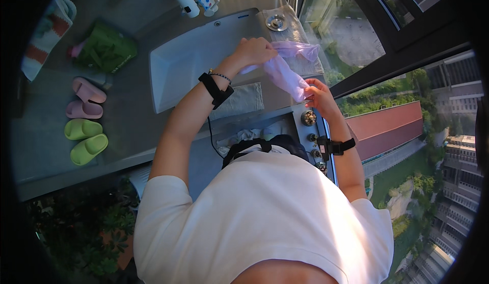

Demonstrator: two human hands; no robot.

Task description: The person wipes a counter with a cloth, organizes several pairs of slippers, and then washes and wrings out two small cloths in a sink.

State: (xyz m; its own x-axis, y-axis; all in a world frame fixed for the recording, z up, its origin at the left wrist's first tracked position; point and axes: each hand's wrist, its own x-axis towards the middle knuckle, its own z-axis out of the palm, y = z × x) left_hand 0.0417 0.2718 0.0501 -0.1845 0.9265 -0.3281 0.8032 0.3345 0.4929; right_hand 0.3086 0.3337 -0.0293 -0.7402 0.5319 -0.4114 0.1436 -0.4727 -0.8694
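Note:
Between my two hands stretches a thin, crumpled lavender cloth (286, 76). My left hand (253, 51) is closed on its upper left part, above the right side of the white sink (159, 75). At the cloth's lower right end, the fingers of my right hand (320, 98) pinch it beside the window. Another part of the cloth spreads to the right over a light mat (305, 32) on the counter. Whether it is one piece or two I cannot tell.
A metal sink strainer (276, 23) lies on the mat. A grey cloth (242, 100) covers part of the sink's front edge. To the left are a green bag (107, 47), pink slippers (84, 109) and green slippers (89, 149). Small potted plants (308, 118) line the window at right.

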